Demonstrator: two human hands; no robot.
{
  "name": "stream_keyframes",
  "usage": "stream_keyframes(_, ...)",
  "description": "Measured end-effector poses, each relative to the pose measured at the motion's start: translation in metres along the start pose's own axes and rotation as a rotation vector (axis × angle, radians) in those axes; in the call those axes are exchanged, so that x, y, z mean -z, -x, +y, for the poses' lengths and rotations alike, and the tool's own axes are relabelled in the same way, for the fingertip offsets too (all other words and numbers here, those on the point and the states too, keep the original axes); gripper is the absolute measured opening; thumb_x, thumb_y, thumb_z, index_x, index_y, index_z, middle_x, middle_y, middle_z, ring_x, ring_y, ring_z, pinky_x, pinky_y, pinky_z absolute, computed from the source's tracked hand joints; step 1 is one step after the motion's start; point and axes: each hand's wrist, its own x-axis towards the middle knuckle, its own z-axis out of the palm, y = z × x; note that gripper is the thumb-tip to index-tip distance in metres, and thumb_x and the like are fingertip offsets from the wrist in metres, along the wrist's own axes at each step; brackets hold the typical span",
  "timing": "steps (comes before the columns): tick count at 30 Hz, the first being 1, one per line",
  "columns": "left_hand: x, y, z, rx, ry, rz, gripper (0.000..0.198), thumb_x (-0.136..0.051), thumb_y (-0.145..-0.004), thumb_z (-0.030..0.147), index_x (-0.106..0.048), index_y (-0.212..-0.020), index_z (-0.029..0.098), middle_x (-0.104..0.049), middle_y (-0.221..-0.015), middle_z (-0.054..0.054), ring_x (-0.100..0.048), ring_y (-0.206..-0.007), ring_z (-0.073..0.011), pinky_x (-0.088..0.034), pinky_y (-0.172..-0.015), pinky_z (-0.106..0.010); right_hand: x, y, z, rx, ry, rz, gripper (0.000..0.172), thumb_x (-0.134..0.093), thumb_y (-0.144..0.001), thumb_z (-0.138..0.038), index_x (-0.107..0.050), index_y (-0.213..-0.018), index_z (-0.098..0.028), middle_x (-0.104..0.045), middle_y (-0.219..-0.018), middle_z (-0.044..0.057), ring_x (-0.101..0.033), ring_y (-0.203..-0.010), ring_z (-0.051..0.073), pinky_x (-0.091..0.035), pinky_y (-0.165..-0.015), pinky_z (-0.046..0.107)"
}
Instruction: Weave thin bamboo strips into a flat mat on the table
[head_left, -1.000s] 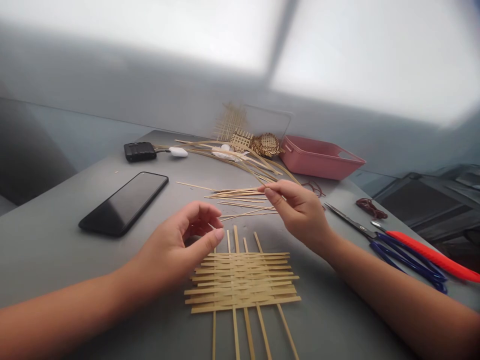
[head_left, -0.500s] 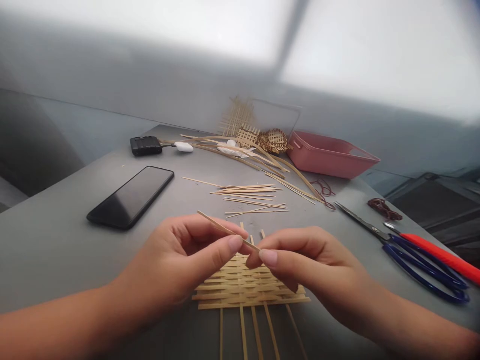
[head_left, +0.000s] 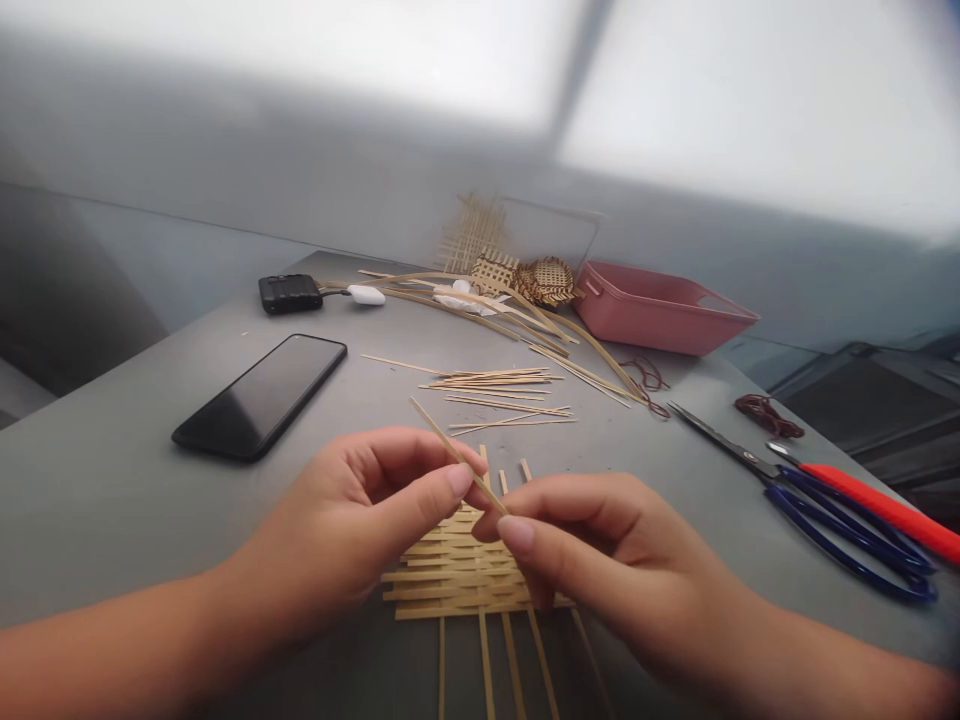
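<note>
A thin bamboo strip (head_left: 433, 424) slants down to the right between my two hands. My left hand (head_left: 397, 495) pinches it around its middle between thumb and fingers. Its lower right end is in the thumb-and-finger pinch of my right hand (head_left: 585, 530). Beneath both hands lies a woven bamboo mat (head_left: 469, 575), partly hidden by them, with several long strips running toward me. Beyond the hands, several loose thin sticks (head_left: 499, 380) rest on the grey table (head_left: 300, 530).
A phone (head_left: 262, 395) and a black device (head_left: 290, 293) are at the left. Woven pieces (head_left: 495, 270) and a pink basket (head_left: 667, 310) stand at the back. Scissors (head_left: 840, 540), a red-handled tool (head_left: 877, 505) and dark cord (head_left: 769, 415) lie at the right.
Both hands have shifted slightly left. The held strip is tilted more steeply, its far end higher and its near end a little lower.
</note>
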Motion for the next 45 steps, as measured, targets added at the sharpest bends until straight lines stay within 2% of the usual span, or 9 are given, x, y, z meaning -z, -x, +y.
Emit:
stream_keyframes(5, 0.002, -0.002, -0.001, -0.036, -0.061, -0.005, 0.010, -0.068, -0.088, 0.027, -0.076, -0.082, 0.025, -0.075, -0.076, 0.005, -0.069, -0.077, -0.0129, -0.055, -0.074, -0.020, -0.003, 0.000, -0.001, 0.139, 0.187, 0.033, 0.028, -0.053, -0.092, -0.032, -0.062, -0.070, -0.017, -0.055, -0.063, 0.000, -0.048, -0.060, 0.012, -0.039, -0.057, 0.023)
stream_keyframes(13, -0.002, -0.004, -0.001, 0.146, 0.045, 0.031, 0.021, -0.080, -0.079, 0.041, -0.077, -0.091, 0.024, -0.076, -0.086, 0.001, -0.068, -0.086, -0.0155, -0.052, -0.078, -0.021, -0.005, -0.006, 0.001, 0.184, 0.324, 0.139, 0.030, -0.052, -0.090, -0.027, -0.060, -0.064, -0.016, -0.055, -0.057, -0.002, -0.046, -0.054, 0.009, -0.037, -0.053, 0.021)
stream_keyframes(20, -0.002, -0.001, 0.001, 0.133, -0.022, 0.041, 0.024, -0.077, -0.081, 0.044, -0.076, -0.089, 0.022, -0.075, -0.083, 0.000, -0.065, -0.082, -0.0155, -0.051, -0.076, -0.022, -0.006, -0.004, 0.003, 0.277, 0.420, 0.177, 0.027, -0.054, -0.090, -0.021, -0.062, -0.065, -0.016, -0.056, -0.056, -0.002, -0.045, -0.052, 0.008, -0.036, -0.052, 0.020)
stream_keyframes(25, 0.000, -0.001, 0.002, 0.098, -0.017, -0.008, 0.018, -0.071, -0.086, 0.039, -0.074, -0.086, 0.021, -0.073, -0.081, 0.001, -0.065, -0.080, -0.0135, -0.050, -0.074, -0.020, -0.009, -0.002, 0.004, 0.355, 0.462, 0.186, 0.027, -0.054, -0.089, -0.017, -0.060, -0.063, -0.015, -0.055, -0.055, -0.003, -0.046, -0.052, 0.007, -0.036, -0.052, 0.017)
stream_keyframes(30, 0.000, -0.002, 0.001, 0.086, -0.061, -0.043, 0.022, -0.068, -0.088, 0.040, -0.072, -0.082, 0.019, -0.072, -0.079, 0.001, -0.063, -0.077, -0.0135, -0.050, -0.072, -0.020, -0.010, -0.001, 0.004, 0.425, 0.482, 0.183, 0.025, -0.056, -0.088, -0.014, -0.059, -0.063, -0.015, -0.056, -0.056, -0.002, -0.049, -0.054, 0.006, -0.038, -0.055, 0.017)
stream_keyframes(35, -0.003, 0.002, 0.005, 0.095, -0.152, -0.058, 0.023, -0.066, -0.088, 0.039, -0.071, -0.080, 0.019, -0.070, -0.076, 0.001, -0.061, -0.073, -0.0136, -0.047, -0.067, -0.020, -0.007, 0.001, 0.001, 0.393, 0.381, 0.231, 0.024, -0.059, -0.089, -0.020, -0.059, -0.065, -0.017, -0.056, -0.056, -0.003, -0.050, -0.052, 0.007, -0.040, -0.053, 0.017)
stream_keyframes(38, -0.006, 0.006, 0.007, 0.098, -0.272, -0.073, 0.024, -0.064, -0.087, 0.041, -0.071, -0.078, 0.019, -0.067, -0.072, 0.001, -0.058, -0.069, -0.0140, -0.045, -0.062, -0.021, -0.005, 0.000, -0.002, 0.302, 0.276, 0.304, 0.013, -0.058, -0.090, -0.023, -0.063, -0.078, -0.019, -0.059, -0.064, -0.002, -0.054, -0.058, 0.010, -0.043, -0.054, 0.019)
stream_keyframes(40, -0.008, 0.008, 0.008, 0.097, -0.318, -0.091, 0.025, -0.062, -0.087, 0.040, -0.070, -0.077, 0.019, -0.066, -0.072, 0.000, -0.058, -0.071, -0.0152, -0.045, -0.064, -0.022, -0.005, -0.001, -0.004, 0.247, 0.219, 0.269, 0.009, -0.058, -0.089, -0.024, -0.065, -0.085, -0.019, -0.062, -0.069, 0.000, -0.057, -0.061, 0.012, -0.045, -0.053, 0.021)
stream_keyframes(45, -0.011, 0.012, 0.007, 0.150, -0.394, -0.118, 0.028, -0.058, -0.086, 0.041, -0.067, -0.073, 0.018, -0.066, -0.072, -0.001, -0.059, -0.073, -0.0177, -0.045, -0.065, -0.024, -0.005, -0.003, -0.008, 0.177, 0.146, 0.211, 0.010, -0.061, -0.082, -0.020, -0.068, -0.075, -0.019, -0.063, -0.063, 0.000, -0.056, -0.057, 0.011, -0.044, -0.051, 0.020)
